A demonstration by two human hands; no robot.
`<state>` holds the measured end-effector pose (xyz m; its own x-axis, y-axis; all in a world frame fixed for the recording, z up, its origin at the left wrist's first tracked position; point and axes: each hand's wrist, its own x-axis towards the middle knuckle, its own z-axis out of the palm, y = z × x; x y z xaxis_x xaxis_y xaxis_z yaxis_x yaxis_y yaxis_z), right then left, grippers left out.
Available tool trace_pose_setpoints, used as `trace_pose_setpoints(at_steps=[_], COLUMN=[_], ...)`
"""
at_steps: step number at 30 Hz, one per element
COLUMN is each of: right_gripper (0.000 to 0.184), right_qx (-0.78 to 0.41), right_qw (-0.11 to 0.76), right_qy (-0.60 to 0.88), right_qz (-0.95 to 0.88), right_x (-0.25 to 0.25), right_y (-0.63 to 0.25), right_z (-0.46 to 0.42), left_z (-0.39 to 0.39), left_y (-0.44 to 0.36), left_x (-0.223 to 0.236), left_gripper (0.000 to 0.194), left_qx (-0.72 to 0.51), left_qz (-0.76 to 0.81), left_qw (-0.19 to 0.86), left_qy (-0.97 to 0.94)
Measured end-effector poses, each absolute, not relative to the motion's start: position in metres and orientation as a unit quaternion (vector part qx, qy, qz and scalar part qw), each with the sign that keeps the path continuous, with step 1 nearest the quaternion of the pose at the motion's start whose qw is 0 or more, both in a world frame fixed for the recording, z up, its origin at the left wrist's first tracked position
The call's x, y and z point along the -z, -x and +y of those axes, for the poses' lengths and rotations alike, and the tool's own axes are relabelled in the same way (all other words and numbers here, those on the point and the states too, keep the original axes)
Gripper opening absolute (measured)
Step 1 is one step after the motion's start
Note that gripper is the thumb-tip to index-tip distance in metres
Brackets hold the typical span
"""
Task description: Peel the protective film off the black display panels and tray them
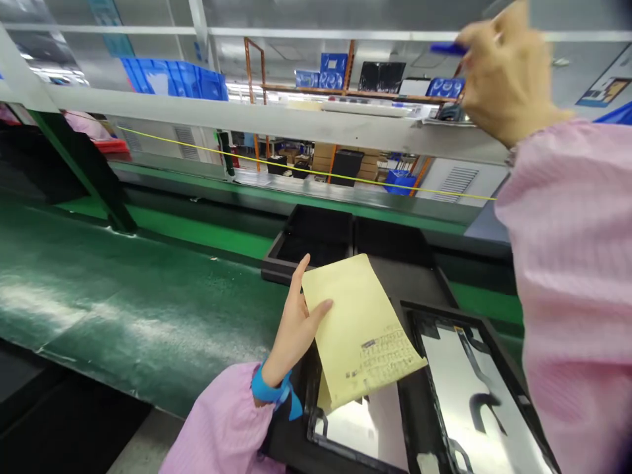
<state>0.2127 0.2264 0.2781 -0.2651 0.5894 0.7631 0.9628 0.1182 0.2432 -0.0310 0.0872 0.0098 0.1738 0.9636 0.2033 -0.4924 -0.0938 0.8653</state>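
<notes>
My left hand [297,326] holds a pale yellow envelope [356,329] by its left edge, thumb on top and fingers under it, above a black tray [419,421] that carries shiny flat panels. A blue wrist strap sits on that wrist. My right hand [498,72] is raised high at the upper right, near the grey rail [276,122], with its fingers pinched on a small blue object [447,48], blurred by motion. Both arms wear pink sleeves.
A green conveyor belt [123,296] runs across the left and middle. Empty black trays [316,240] lie behind the envelope. A yellow cord [296,170] stretches under the rail. Blue bins [172,78] and orange shelving [345,92] stand in the background.
</notes>
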Motion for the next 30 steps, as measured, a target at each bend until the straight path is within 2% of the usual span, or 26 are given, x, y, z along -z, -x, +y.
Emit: trace_pose_setpoints(at_steps=[2,3,4,6,8,11,12,14,15,16,18,22,26,30], right_gripper=[0.052,0.047,0.041,0.031,0.03,0.022,0.025,0.055,0.071,0.082,0.091,0.082,0.061,0.056], right_qx=[0.42,0.444,0.465,0.482,0.448,0.322,0.275,0.135,0.058,-0.013,-0.128,-0.212,-0.168,-0.135], right_qw=[0.315,0.319,0.314,0.313,0.353,0.488,0.536,0.607,0.616,0.608,0.576,0.531,0.448,0.404], right_qy=[0.497,0.455,0.407,0.308,0.255,0.322,0.362,0.455,0.5,0.543,0.594,0.611,0.646,0.666], right_qz=[-0.691,-0.703,-0.721,-0.758,-0.781,-0.745,-0.711,-0.637,-0.606,-0.579,-0.547,-0.548,-0.594,-0.612], right_x=[-0.256,-0.242,-0.225,-0.188,-0.15,-0.101,-0.087,-0.064,-0.054,-0.045,-0.029,-0.008,0.002,0.007], right_y=[-0.213,-0.214,-0.216,-0.223,-0.232,-0.245,-0.25,-0.26,-0.264,-0.268,-0.274,-0.276,-0.276,-0.288], right_z=[0.184,0.163,0.143,0.109,0.083,0.06,0.057,0.054,0.055,0.056,0.06,0.065,0.063,0.06], left_z=[0.092,0.095,0.097,0.102,0.104,0.098,0.094,0.083,0.077,0.07,0.058,0.045,0.044,0.053], left_y=[0.029,0.029,0.029,0.029,0.023,-0.005,-0.019,-0.051,-0.068,-0.083,-0.109,-0.135,-0.147,-0.162], left_x=[-0.008,-0.011,-0.015,-0.032,-0.054,-0.08,-0.083,-0.076,-0.068,-0.056,-0.03,0.012,0.033,0.045], left_gripper=[0.085,0.083,0.077,0.049,0.026,0.019,0.019,0.016,0.014,0.014,0.022,0.031,0.032,0.032], left_qx=[-0.569,-0.552,-0.53,-0.469,-0.406,-0.351,-0.326,-0.259,-0.231,-0.215,-0.206,-0.241,-0.281,-0.302], left_qz=[0.251,0.256,0.266,0.303,0.329,0.278,0.232,0.126,0.078,0.031,-0.031,-0.048,-0.005,-0.026], left_qw=[0.614,0.601,0.575,0.47,0.343,0.212,0.156,0.019,-0.037,-0.083,-0.158,-0.241,-0.204,-0.167], left_qy=[-0.485,-0.518,-0.564,-0.684,-0.781,-0.869,-0.903,-0.957,-0.969,-0.973,-0.965,-0.939,-0.938,-0.938])
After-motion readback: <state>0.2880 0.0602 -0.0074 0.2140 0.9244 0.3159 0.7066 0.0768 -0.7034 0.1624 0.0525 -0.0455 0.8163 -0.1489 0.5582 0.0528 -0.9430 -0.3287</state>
